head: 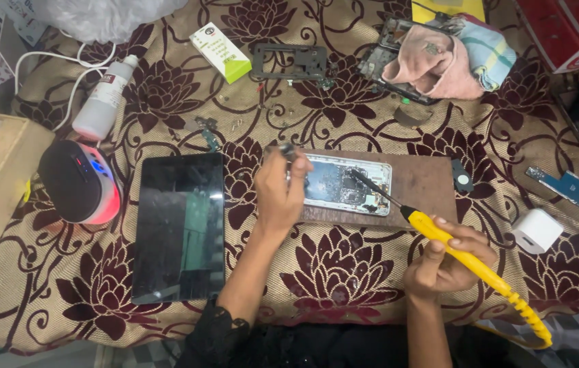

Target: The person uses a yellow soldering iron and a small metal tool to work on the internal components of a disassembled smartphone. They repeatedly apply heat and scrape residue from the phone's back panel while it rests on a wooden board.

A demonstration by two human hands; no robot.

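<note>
While my left hand (279, 194) pinched a small tool at the opened phone (344, 184), my right hand (443, 262) gripped the yellow soldering iron (470, 262). Its tip hovered over the board; I judged a slip could scorch parts.

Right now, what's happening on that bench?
A person is working on an opened phone lying on a brown board. The right hand holds a yellow-handled soldering iron, tip over the phone's internals. The left hand steadies the phone's left end, pinching something small. A dark tablet lies beside it on the floral cloth.
</note>
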